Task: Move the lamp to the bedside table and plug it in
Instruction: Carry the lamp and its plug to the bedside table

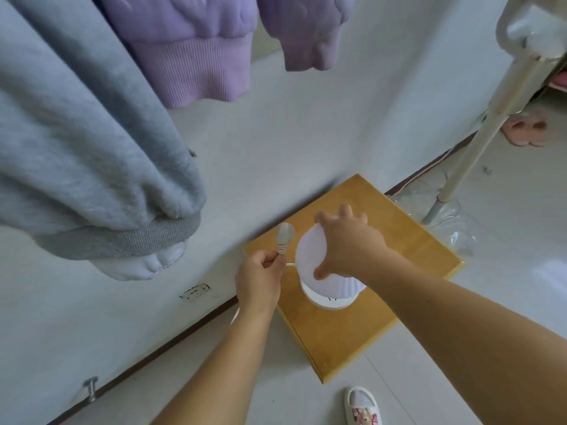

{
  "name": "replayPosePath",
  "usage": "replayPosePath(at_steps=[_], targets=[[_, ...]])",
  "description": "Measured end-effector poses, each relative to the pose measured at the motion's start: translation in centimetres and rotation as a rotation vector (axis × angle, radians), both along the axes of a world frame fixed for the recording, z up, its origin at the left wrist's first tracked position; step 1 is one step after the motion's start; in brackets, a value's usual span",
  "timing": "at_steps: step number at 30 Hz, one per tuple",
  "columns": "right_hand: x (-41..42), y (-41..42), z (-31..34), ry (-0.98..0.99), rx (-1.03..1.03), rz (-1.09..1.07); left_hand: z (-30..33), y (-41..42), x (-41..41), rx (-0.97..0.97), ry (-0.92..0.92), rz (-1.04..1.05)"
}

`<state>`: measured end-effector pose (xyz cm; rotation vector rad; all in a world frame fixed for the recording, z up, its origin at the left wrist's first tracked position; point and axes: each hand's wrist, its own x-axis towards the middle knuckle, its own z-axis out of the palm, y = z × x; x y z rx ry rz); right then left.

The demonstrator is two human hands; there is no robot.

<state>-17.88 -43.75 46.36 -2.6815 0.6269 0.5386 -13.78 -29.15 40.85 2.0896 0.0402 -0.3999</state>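
Right hand (346, 243) clamped on lamp (310, 256) shade, steadying it on surface (399, 305); left hand (260, 279) pinches plug (283, 237), probably bound for wall socket (195, 292).

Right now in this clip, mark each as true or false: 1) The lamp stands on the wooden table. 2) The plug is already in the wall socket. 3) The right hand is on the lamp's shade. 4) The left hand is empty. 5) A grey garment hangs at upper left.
1) True: the lamp rests on the wooden table.
2) False: the plug is in the air, held up by its cord, away from the wall socket.
3) True: the right hand grips the shade from above.
4) False: the left hand pinches the cord just below the plug.
5) True: the grey garment hangs there.
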Motion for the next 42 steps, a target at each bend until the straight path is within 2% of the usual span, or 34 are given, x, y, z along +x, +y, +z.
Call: replayPosePath(at_steps=[12,25,38,42], targets=[[-8.4,-1.1,10.0,-0.117,-0.023,-0.142,9.9,-2.7,-5.6,-0.169,0.001,-0.049],[-25.0,2.4,13.7,-0.168,-0.072,-0.648,14.7,-5.6,-15.9,-0.353,0.068,-0.463],[-50.7,5.3,16.1,-0.16,-0.173,-1.222,18.6,-11.0,-40.4,-0.475,0.245,-1.011],[-61.6,7.4,16.2,-0.192,-0.184,-1.369,19.0,-10.6,-51.9,-0.475,0.302,-1.167]])
